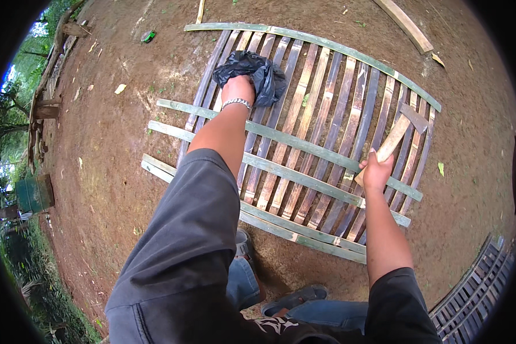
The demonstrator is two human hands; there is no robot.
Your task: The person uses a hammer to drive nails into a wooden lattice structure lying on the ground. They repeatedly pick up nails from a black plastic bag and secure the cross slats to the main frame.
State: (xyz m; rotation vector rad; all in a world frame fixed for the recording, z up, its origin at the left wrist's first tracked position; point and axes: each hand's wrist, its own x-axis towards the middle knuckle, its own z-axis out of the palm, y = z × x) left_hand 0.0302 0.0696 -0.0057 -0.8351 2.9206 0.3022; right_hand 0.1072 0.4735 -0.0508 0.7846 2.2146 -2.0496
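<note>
My left hand (239,90) reaches to a crumpled black plastic bag (268,80) near the far left of a bamboo slat panel (307,103). The bag's folds hide my fingers, so I cannot see whether they grip it or are inside it. My right hand (378,170) is closed round the wooden handle of a hatchet (394,137), over the panel's right side. The hatchet's metal head points away from me. Dark and pale slats run lengthwise from me, with greenish bamboo strips (292,142) lying across them.
The panel lies on bare brown soil (109,166). A wooden plank (404,26) rests at the far right. Another slatted panel (476,292) is at the near right. A small green object (148,37) lies far left, and a green container (34,193) stands by the left edge.
</note>
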